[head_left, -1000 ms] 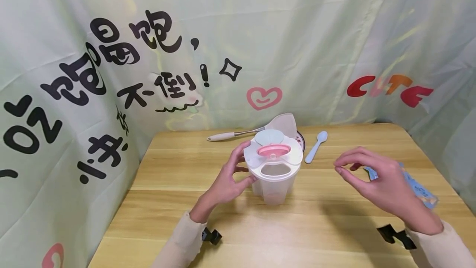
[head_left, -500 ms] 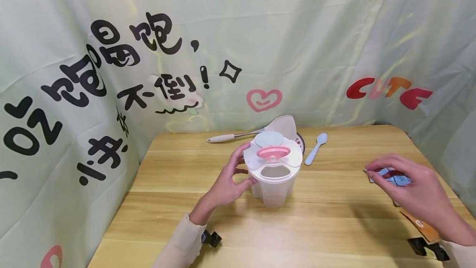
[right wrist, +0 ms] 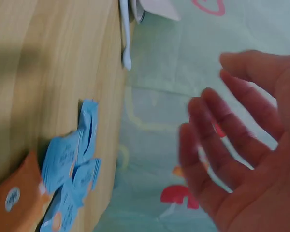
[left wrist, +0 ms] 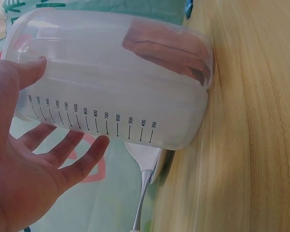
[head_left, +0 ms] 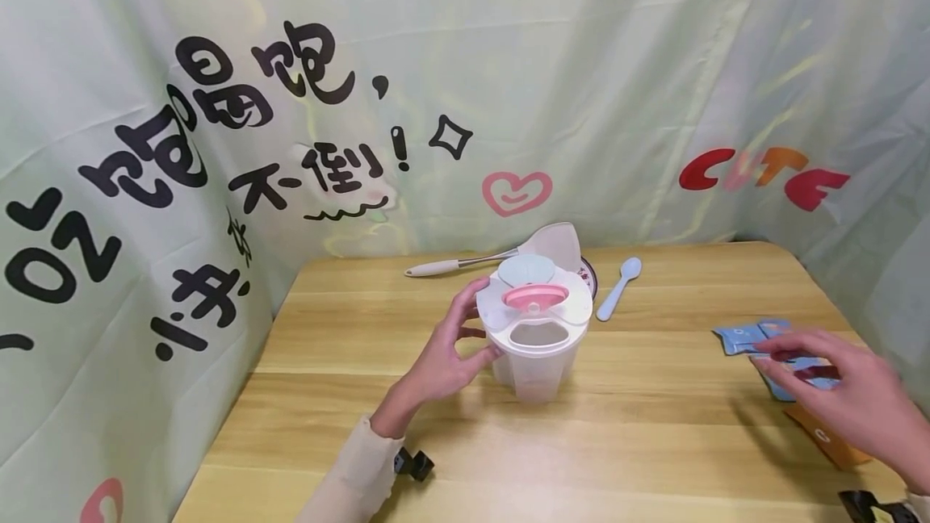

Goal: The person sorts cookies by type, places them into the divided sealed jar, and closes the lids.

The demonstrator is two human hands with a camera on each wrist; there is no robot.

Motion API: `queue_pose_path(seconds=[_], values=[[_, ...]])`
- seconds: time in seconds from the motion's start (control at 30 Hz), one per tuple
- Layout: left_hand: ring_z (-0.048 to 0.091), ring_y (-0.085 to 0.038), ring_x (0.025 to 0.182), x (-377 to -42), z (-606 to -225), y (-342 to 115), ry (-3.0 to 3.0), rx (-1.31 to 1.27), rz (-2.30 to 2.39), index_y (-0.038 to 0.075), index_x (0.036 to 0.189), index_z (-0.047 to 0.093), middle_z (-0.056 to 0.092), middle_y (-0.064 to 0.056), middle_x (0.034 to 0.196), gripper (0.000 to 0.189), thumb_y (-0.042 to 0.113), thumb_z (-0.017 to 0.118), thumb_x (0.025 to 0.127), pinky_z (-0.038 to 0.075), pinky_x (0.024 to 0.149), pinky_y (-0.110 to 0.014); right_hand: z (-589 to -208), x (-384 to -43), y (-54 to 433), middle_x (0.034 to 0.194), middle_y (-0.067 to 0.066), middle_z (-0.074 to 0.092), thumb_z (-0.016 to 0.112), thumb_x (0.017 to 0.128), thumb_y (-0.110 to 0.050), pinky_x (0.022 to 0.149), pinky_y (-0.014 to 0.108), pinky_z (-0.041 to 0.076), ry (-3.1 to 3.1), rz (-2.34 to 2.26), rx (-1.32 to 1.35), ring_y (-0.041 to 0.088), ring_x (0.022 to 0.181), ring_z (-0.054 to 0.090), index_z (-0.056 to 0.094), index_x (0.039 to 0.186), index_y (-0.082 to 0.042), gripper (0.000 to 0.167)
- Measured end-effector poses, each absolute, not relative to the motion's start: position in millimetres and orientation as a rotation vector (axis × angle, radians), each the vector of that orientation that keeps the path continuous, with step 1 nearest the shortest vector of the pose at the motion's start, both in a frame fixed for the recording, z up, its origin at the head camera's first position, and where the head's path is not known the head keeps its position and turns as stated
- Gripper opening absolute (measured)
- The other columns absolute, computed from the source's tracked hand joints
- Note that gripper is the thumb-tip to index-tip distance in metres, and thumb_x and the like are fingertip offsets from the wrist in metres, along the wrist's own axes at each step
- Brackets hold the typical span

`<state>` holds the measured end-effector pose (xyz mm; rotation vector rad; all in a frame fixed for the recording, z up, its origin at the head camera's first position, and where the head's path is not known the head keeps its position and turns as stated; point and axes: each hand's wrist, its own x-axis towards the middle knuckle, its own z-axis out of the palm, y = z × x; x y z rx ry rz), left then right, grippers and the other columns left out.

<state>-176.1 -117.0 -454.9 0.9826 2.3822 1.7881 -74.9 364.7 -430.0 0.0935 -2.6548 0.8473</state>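
My left hand (head_left: 436,353) grips the side of a translucent plastic storage canister (head_left: 536,374), which stands upright on the table. Its white lid (head_left: 494,305) has a pink oval part and a pale blue round piece. In the left wrist view, a measuring scale runs along the canister wall and a brown packet (left wrist: 166,48) lies at the bottom inside. My right hand (head_left: 846,382), fingers loosely bent and holding nothing, hovers at the right over several small blue packets (head_left: 741,337). An orange packet (head_left: 821,436) lies just nearer to me, partly covered by that hand.
Behind the canister lies a spatula (head_left: 555,250) with a pale handle, beside a dark-rimmed dish (head_left: 588,274) mostly hidden. A light blue spoon (head_left: 617,290) rests right of the canister. Printed curtains (head_left: 617,103) close off the table's back and sides.
My right hand has moved right and toward me, above the packets, uncovering some blue ones and the orange one. My left hand and the canister have stayed in place.
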Motion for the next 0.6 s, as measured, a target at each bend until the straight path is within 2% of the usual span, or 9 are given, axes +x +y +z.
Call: queue_pose_path(seconds=[0.07, 0.17, 0.23, 0.3, 0.4, 0.43, 0.5, 0.6], values=[[0.059, -0.038, 0.140, -176, -455, -116, 2.375, 0.977, 1.784, 0.034, 0.170, 0.027, 0.051, -0.005, 0.164, 0.095, 0.006, 0.080, 0.097, 0.063, 0.106, -0.046, -434, -73, 371, 0.096, -0.033, 0.064, 0.089, 0.091, -0.011, 0.058, 0.004, 0.049, -2.685, 0.829, 0.070, -0.028, 0.084, 0.047, 0.081, 0.106, -0.005, 0.017], [0.058, -0.038, 0.141, -177, -455, -111, 2.361, 0.987, 1.775, 0.034, 0.171, 0.027, 0.049, -0.006, 0.166, 0.095, 0.008, 0.080, 0.097, 0.062, 0.106, -0.043, -441, -65, 382, 0.102, 0.002, 0.077, 0.088, 0.091, -0.012, 0.054, 0.007, 0.046, -2.733, 0.795, 0.010, -0.031, 0.084, 0.041, 0.078, 0.110, 0.002, 0.026], [0.058, -0.038, 0.141, -177, -455, -109, 2.359, 0.995, 1.772, 0.034, 0.171, 0.026, 0.049, -0.007, 0.167, 0.094, 0.009, 0.080, 0.098, 0.062, 0.106, -0.042, -445, -60, 390, 0.103, 0.003, 0.077, 0.089, 0.091, -0.012, 0.054, 0.007, 0.044, -2.751, 0.778, -0.021, -0.033, 0.084, 0.038, 0.077, 0.113, 0.004, 0.030], [0.059, -0.039, 0.140, -178, -455, -110, 2.368, 1.004, 1.774, 0.033, 0.171, 0.026, 0.049, -0.008, 0.167, 0.094, 0.010, 0.080, 0.098, 0.063, 0.106, -0.044, -449, -61, 395, 0.107, 0.029, 0.073, 0.089, 0.091, -0.016, 0.054, 0.009, 0.043, -2.786, 0.743, -0.049, -0.034, 0.085, 0.034, 0.076, 0.114, 0.005, 0.034], [0.060, -0.038, 0.139, -178, -455, -113, 2.382, 1.001, 1.781, 0.032, 0.171, 0.027, 0.049, -0.008, 0.167, 0.093, 0.009, 0.080, 0.098, 0.063, 0.105, -0.045, -454, -63, 399, 0.104, 0.028, 0.074, 0.092, 0.088, -0.017, 0.053, 0.011, 0.044, -2.809, 0.695, -0.055, -0.033, 0.083, 0.032, 0.077, 0.113, 0.005, 0.036], [0.060, -0.037, 0.139, -178, -455, -114, 2.384, 0.997, 1.783, 0.032, 0.171, 0.027, 0.049, -0.007, 0.167, 0.093, 0.009, 0.080, 0.098, 0.063, 0.105, -0.045, -455, -64, 400, 0.105, 0.034, 0.073, 0.092, 0.088, -0.017, 0.053, 0.013, 0.045, -2.826, 0.679, -0.056, -0.033, 0.083, 0.031, 0.077, 0.112, 0.006, 0.037], [0.060, -0.036, 0.139, -177, -454, -115, 2.386, 0.999, 1.780, 0.031, 0.171, 0.027, 0.048, -0.007, 0.167, 0.093, 0.008, 0.080, 0.098, 0.063, 0.105, -0.045, -460, -64, 404, 0.103, 0.035, 0.073, 0.094, 0.084, -0.015, 0.051, 0.017, 0.049, -2.847, 0.645, -0.050, -0.030, 0.078, 0.034, 0.077, 0.110, 0.006, 0.036], [0.061, -0.036, 0.138, -177, -453, -117, 2.386, 1.001, 1.781, 0.030, 0.171, 0.027, 0.048, -0.009, 0.168, 0.093, 0.008, 0.079, 0.098, 0.063, 0.105, -0.046, -466, -63, 408, 0.101, 0.036, 0.073, 0.096, 0.080, -0.012, 0.055, 0.032, 0.058, -2.907, 0.590, -0.053, -0.011, 0.073, 0.056, 0.076, 0.108, 0.008, 0.040]])
